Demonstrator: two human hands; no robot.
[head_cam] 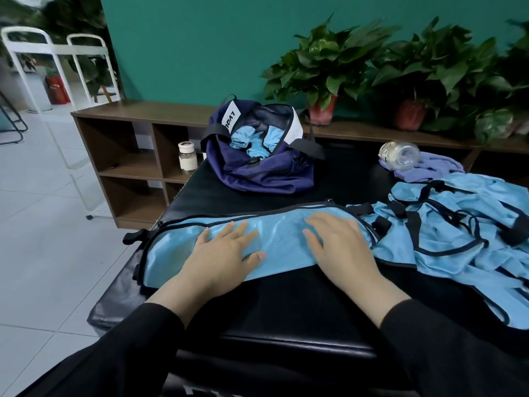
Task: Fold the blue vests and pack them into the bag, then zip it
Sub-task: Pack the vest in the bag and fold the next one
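Observation:
A light blue vest with black trim [282, 242] lies folded into a long strip across the black padded table [286, 305]. My left hand [226, 253] presses flat on its left half, fingers spread. Flat on the right half rests my right hand [340, 245]. A heap of unfolded blue vests [458, 230] lies to the right. At the back stands the navy bag [257, 173], unzipped, with folded blue vests [252, 140] inside it.
A clear bottle [399, 153] lies on a purple cloth [426, 169] at the back right. A small white-lidded jar [187, 156] stands by the wooden shelf [128, 144]. Potted plants [326, 64] line the shelf top against the green wall.

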